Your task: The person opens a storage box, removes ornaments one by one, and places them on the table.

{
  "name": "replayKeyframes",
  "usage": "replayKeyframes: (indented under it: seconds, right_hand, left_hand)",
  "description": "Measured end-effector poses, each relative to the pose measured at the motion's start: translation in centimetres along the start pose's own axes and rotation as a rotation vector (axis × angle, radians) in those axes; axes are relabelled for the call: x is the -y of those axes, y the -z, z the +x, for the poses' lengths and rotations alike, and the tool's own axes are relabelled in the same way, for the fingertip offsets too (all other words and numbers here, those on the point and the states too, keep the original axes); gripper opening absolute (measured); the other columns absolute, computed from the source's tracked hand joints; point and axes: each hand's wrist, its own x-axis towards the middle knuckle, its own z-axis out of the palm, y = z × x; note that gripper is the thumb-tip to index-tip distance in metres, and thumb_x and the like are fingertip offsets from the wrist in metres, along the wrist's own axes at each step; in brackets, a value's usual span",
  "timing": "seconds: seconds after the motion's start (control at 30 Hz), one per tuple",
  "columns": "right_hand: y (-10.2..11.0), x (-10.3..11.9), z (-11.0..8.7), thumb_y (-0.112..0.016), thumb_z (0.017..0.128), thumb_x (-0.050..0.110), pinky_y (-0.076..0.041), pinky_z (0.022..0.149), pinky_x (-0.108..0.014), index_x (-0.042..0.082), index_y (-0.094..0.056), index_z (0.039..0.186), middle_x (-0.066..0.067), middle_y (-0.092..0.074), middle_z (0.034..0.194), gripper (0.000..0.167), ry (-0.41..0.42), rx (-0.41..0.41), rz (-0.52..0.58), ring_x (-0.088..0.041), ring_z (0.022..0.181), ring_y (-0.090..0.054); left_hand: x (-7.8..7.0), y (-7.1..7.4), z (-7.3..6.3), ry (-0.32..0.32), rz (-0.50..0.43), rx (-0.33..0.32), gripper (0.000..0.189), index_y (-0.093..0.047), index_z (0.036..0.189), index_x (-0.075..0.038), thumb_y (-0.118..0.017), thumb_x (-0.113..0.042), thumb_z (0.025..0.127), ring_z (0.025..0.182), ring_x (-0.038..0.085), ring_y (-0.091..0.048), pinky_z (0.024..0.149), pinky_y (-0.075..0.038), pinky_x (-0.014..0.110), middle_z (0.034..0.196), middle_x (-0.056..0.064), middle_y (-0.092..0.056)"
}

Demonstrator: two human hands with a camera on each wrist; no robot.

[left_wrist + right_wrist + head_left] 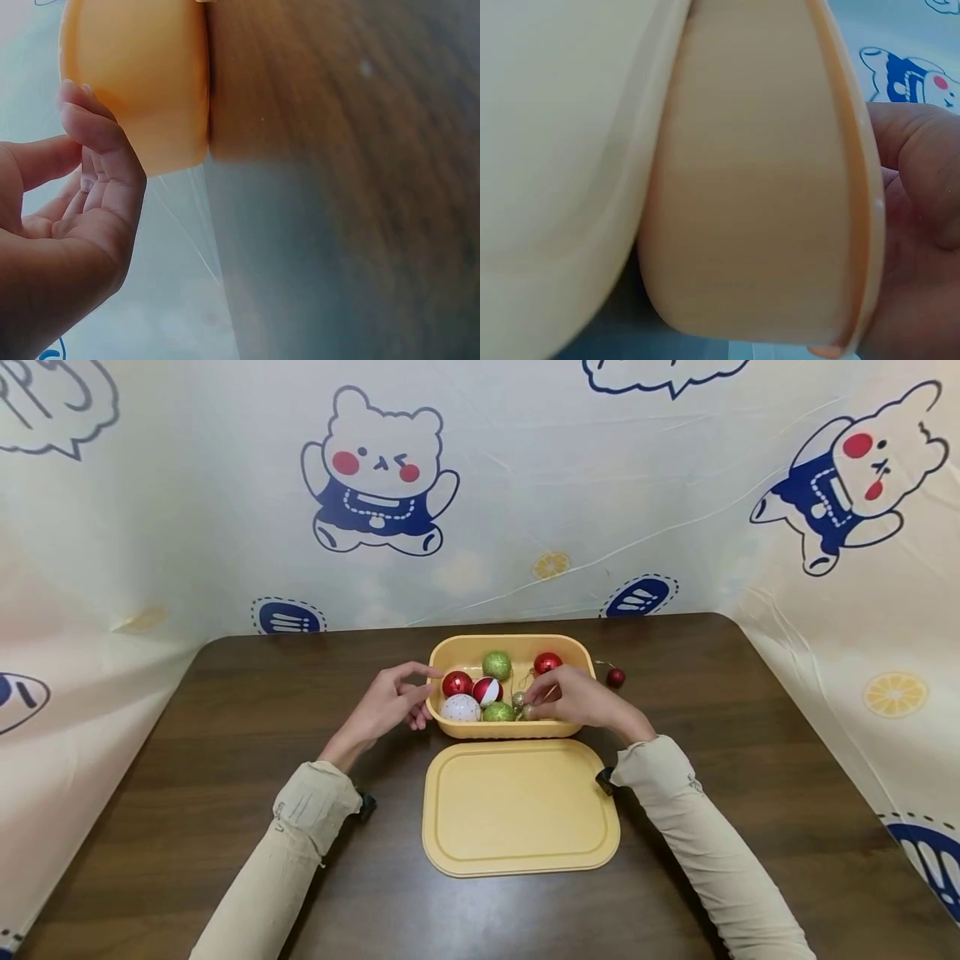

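A yellow plastic box [510, 727] holds several Christmas baubles. Among them are a red bauble [457, 683], a red-and-white bauble [487, 692], a white dotted bauble [460, 708] and a green glitter bauble [497, 665]. My left hand [386, 706] is at the box's left end, its relaxed, bent fingers touching the rim; the left wrist view shows the fingertips against the box wall [142, 82]. My right hand [573, 697] reaches over the right side, thumb and fingers pinching a small gold bauble [527, 712] inside. In the right wrist view, the box wall [757, 172] hides its fingertips.
The flat yellow lid [521, 810] lies on the dark wooden table [225, 760], just in front of the box. A small dark-red bauble [616, 677] sits on the table beyond the box's right end. Behind the table hangs a printed cloth [510, 485] with cartoon bears.
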Motion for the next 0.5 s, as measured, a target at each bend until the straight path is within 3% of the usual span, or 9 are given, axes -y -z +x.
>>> replayKeyframes:
  seconds: [0.27,0.5]
  right_hand:
    - [1.1,0.2,-0.7,-0.074,0.089,0.006,-0.056,0.085,-0.039,-0.001,-0.074,0.108,-0.011,-0.072,0.103,0.020,0.008,-0.053,0.037,-0.025,0.091,-0.067]
    - [2.0,0.4,-1.2,-0.074,0.090,0.007,-0.055,0.087,-0.043,0.006,-0.075,0.108,-0.009,-0.072,0.106,0.019,-0.007,-0.147,-0.020,-0.023,0.096,-0.065]
  left_hand:
    - [0.1,0.0,0.1,-0.002,-0.010,0.010,0.031,-0.056,0.132,-0.003,-0.056,-0.013,0.103,0.057,0.025,-0.062,0.057,-0.057,0.033,0.075,0.022,-0.066]
    - [0.1,0.1,0.0,-0.004,-0.018,0.008,0.031,-0.057,0.132,-0.003,-0.056,-0.012,0.102,0.056,0.025,-0.062,0.057,-0.057,0.033,0.075,0.022,-0.066]
